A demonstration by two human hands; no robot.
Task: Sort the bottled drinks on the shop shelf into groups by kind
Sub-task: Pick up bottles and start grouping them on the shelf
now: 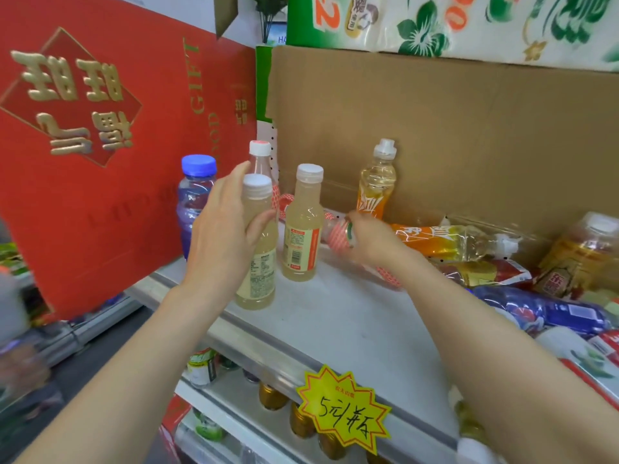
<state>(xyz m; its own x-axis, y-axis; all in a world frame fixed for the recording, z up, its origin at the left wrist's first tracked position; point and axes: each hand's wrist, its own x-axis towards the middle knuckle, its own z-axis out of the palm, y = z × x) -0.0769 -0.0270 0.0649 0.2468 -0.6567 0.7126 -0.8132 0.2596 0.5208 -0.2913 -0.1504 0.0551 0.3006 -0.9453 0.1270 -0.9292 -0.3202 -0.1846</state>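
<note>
The left hand point(224, 229) wraps its fingers round a pale cloudy bottle point(256, 262), upright at the front of the shelf point(351, 323) and just beside its twin point(301, 229); it should be set flush against that twin so the pair reads as one group. The right hand point(371, 244) curls its fingers on a pink-netted bottle point(336, 234) lying on its side. This one would best go upright beside the pink-topped bottle point(259, 152) behind, lifted clear of the fallen orange bottle point(452, 242).

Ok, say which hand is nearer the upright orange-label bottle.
Right. The right hand grips a pink-netted bottle just in front of the orange-label bottle; the left hand holds a pale bottle further left.
</note>
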